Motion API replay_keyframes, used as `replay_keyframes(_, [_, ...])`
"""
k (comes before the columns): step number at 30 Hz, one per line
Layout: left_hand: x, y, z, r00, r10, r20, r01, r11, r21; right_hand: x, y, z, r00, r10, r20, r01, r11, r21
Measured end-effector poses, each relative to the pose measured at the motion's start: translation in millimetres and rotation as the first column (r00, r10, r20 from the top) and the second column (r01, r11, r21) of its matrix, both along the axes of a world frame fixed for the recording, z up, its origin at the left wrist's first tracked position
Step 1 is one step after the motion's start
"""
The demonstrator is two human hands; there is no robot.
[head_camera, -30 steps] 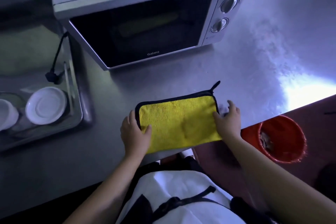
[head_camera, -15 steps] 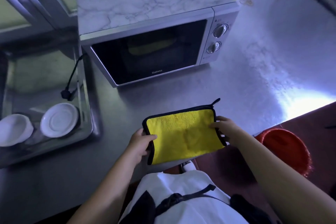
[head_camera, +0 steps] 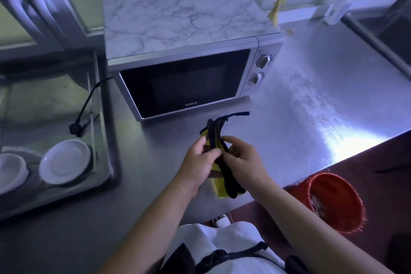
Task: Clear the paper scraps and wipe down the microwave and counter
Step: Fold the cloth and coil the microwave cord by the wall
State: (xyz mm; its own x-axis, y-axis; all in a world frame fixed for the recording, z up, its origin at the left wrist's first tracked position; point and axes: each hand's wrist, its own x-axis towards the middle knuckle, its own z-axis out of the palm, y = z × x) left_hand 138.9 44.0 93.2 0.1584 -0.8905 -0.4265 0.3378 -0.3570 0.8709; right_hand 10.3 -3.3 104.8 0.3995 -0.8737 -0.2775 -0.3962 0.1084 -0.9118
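Observation:
A yellow cloth with black trim [head_camera: 219,186] is folded on edge above the steel counter [head_camera: 300,122], in front of the microwave [head_camera: 184,87]. My left hand [head_camera: 196,163] grips it from the left and my right hand [head_camera: 243,161] pinches it from the right, so the fold is pressed between them. The cloth's black loop sticks up toward the microwave door. The microwave is silver with a dark door, two knobs and a marble-patterned top. No paper scraps show on the counter.
A red bucket [head_camera: 333,202] stands on the floor below the counter's right front edge. To the left a sink [head_camera: 104,131] holds two white dishes [head_camera: 64,164] and the microwave's black plug [head_camera: 76,129]. A yellow scrap [head_camera: 277,10] hangs by the back wall.
The cloth lay flat on the counter with a hand at each side. Both hands have brought its sides together and lifted it, so it now stands folded between them. The view tilted up.

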Motion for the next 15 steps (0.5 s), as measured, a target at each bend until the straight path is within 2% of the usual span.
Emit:
replay_keyframes(3, [2,1,12,0.999,-0.037,-0.026,0.035,0.998,-0.059,3,3,11,0.999,-0.038,0.022,0.038,0.999,-0.004])
replay_keyframes(7, [5,3,16,0.989,-0.121,-0.08,0.116,0.991,-0.071,-6,7,18,0.989,0.023,0.146,-0.045,0.988,0.15])
replay_keyframes(10, [9,7,10,0.97,-0.21,-0.124,0.204,0.977,-0.055,-12,10,12,0.998,0.004,0.065,-0.012,0.992,0.128])
replay_keyframes(12, [17,9,0,0.96,-0.251,-0.124,0.247,0.968,-0.047,-13,14,8,0.996,-0.063,0.067,0.05,0.982,0.182])
replay_keyframes(13, [22,10,-7,0.971,-0.226,-0.081,0.224,0.974,-0.035,-14,17,7,0.991,-0.107,0.086,0.085,0.969,0.23])
replay_keyframes(15, [32,11,-27,0.996,-0.066,0.059,0.063,0.997,0.05,-17,19,7,0.966,-0.212,0.148,0.153,0.929,0.337])
